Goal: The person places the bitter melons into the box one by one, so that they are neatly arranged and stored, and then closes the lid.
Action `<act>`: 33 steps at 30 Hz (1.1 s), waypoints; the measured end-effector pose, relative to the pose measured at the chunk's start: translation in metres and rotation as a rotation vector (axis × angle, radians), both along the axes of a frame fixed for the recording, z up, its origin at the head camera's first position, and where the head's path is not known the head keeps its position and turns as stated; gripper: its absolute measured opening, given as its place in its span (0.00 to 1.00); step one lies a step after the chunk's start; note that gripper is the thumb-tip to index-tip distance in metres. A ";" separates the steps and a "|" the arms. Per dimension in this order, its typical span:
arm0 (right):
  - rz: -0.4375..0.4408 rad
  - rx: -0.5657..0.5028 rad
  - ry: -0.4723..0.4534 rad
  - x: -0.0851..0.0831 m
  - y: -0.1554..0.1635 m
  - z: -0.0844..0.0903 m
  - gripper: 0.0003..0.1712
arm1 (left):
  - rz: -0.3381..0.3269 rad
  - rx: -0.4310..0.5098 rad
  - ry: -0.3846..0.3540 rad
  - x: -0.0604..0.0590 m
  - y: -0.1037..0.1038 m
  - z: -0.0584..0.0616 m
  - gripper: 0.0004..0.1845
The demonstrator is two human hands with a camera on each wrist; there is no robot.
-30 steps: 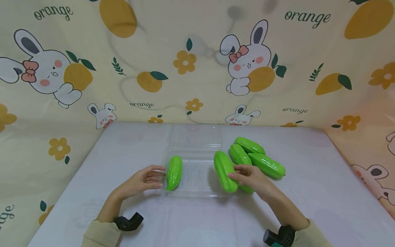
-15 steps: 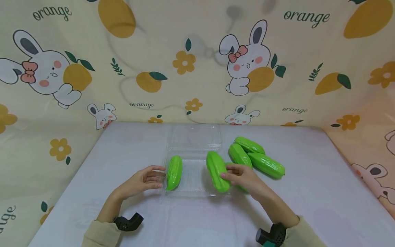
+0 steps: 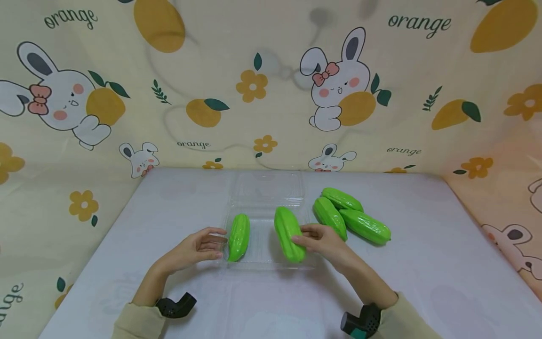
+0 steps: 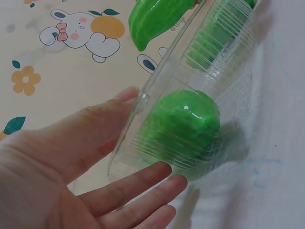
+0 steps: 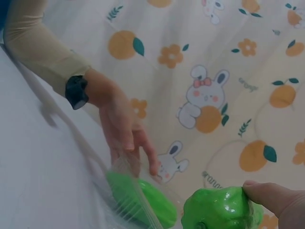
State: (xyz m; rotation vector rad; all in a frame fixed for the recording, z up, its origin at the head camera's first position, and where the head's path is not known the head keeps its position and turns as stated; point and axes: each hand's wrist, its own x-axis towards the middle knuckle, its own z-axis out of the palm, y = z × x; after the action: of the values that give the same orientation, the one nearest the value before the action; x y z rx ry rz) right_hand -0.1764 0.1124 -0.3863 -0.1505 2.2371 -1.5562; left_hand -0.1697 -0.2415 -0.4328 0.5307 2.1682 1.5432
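**Right hand holds 1 gourd over clear tray**

Left hand (image 3: 192, 249): fingers straight, spread, touching clear tray (image 3: 264, 261) left wall; left wrist view shows them outside the wall. Right hand (image 3: 322, 240) pinches held gourd (image 3: 289, 234) over tray's right half. Tray gourd (image 3: 239, 237) lies left. 3 loose gourds (image 3: 351, 214) far right. Backdrop (image 3: 271, 84) reads "orange".

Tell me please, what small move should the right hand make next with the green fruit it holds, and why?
Probably lower it into the clear tray and let go. The right hand holds the green fruit over the tray's right half, beside the fruit already inside. That space looks free, and the left hand steadies the tray's left edge. Three more fruits wait on the table.
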 end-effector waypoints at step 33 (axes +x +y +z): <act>-0.016 -0.042 -0.049 -0.016 -0.052 -0.022 0.28 | 0.014 -0.019 -0.010 0.002 0.001 0.004 0.36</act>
State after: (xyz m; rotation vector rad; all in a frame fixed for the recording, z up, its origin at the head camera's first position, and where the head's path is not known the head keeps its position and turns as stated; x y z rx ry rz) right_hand -0.1922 0.0603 -0.4078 -0.1053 2.1748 -1.5985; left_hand -0.1675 -0.2404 -0.4284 0.5016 2.1817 1.5277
